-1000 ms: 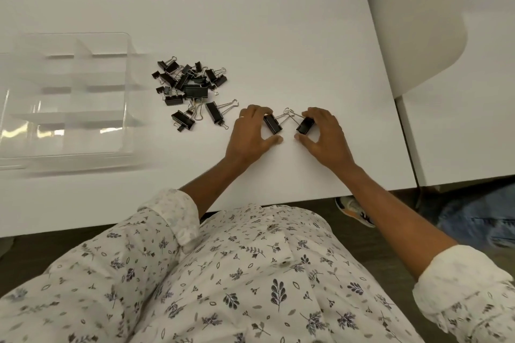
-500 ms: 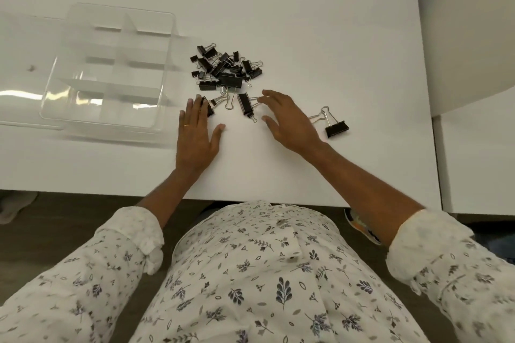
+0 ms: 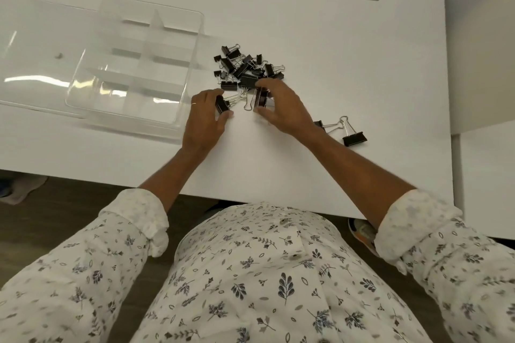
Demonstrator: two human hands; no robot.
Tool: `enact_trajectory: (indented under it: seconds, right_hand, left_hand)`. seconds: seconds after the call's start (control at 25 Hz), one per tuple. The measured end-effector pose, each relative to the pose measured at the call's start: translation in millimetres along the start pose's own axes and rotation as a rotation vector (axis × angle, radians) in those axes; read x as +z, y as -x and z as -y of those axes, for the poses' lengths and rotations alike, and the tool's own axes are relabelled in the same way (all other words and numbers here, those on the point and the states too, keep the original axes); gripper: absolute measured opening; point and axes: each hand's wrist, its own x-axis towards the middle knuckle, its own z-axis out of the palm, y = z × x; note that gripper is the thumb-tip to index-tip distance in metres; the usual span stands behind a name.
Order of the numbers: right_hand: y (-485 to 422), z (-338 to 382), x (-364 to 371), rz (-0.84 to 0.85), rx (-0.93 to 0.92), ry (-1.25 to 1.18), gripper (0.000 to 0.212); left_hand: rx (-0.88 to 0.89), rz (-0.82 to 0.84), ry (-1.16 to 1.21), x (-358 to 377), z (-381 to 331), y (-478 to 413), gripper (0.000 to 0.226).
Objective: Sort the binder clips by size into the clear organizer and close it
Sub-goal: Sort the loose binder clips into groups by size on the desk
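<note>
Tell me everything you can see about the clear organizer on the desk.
The clear organizer is a shallow rectangular tray of see-through plastic that sits flat on the white table. Its lid is open and lies flat to the left. Translucent dividers split the inside into several compartments, and no clip shows in any of them. The pile of binder clips lies just to its right, apart from it. The left hand is close to its near right corner; contact cannot be told.
</note>
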Motion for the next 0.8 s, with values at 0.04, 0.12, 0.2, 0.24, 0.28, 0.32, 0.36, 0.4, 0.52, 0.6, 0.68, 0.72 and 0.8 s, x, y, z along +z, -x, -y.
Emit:
enact_trajectory:
  seconds: [0.04, 0.12, 0.2, 0.24, 0.28, 0.32, 0.36, 0.4, 0.52, 0.6, 0.68, 0.72, 0.8]
  right_hand:
    - [-1, 2, -4, -0.087, 0.046, -0.107, 0.058]
    - [-2, 2, -19, -0.250, 0.207, -0.306, 0.056]
    - [-4, -8, -38, -0.328, 0.383, -0.418, 0.055]
    - [-3, -18, -49, -0.339, 0.443, -0.438, 0.056]
    - [-2, -28, -60, -0.336, 0.491, -0.446, 0.058]
    - [1, -39, -71, -0.328, 0.532, -0.452, 0.057]
    - [5, -50, -81, -0.318, 0.576, -0.448, 0.057]
    - [10, -61, -90, -0.311, 0.623, -0.436, 0.057]
    - [25, -87, -112, -0.319, 0.712, -0.326, 0.059]
    - [34, -98, -120, -0.332, 0.741, -0.263, 0.058]
    - [41, -105, -125, -0.334, 0.760, -0.218, 0.052]
    - [43, -109, -127, -0.335, 0.769, -0.192, 0.050]
    - [46, -116, -127, -0.341, 0.791, -0.154, 0.050]
  left_hand:
    - [0.001, -0.018, 0.020, -3, -2, 0, 0.053]
    - [0.023, -0.081, 0.105, -7, -8, 3, 0.056]
    - [0.036, -0.145, 0.217, -11, -16, 3, 0.056]
    - [0.036, -0.164, 0.258, -12, -21, 2, 0.056]
    - [0.041, -0.181, 0.280, -12, -26, 1, 0.055]
    - [0.052, -0.192, 0.286, -12, -32, -1, 0.054]
    - [0.066, -0.193, 0.279, -10, -38, -4, 0.052]
    - [0.082, -0.184, 0.275, -7, -46, -8, 0.049]
    - [0.119, -0.072, 0.363, 11, -74, -25, 0.044]
    - [0.164, 0.069, 0.413, 28, -94, -37, 0.047]
    - [0.200, 0.246, 0.394, 49, -111, -48, 0.050]
    - [0.200, 0.320, 0.368, 59, -118, -52, 0.051]
    - [0.179, 0.411, 0.323, 79, -129, -60, 0.052]
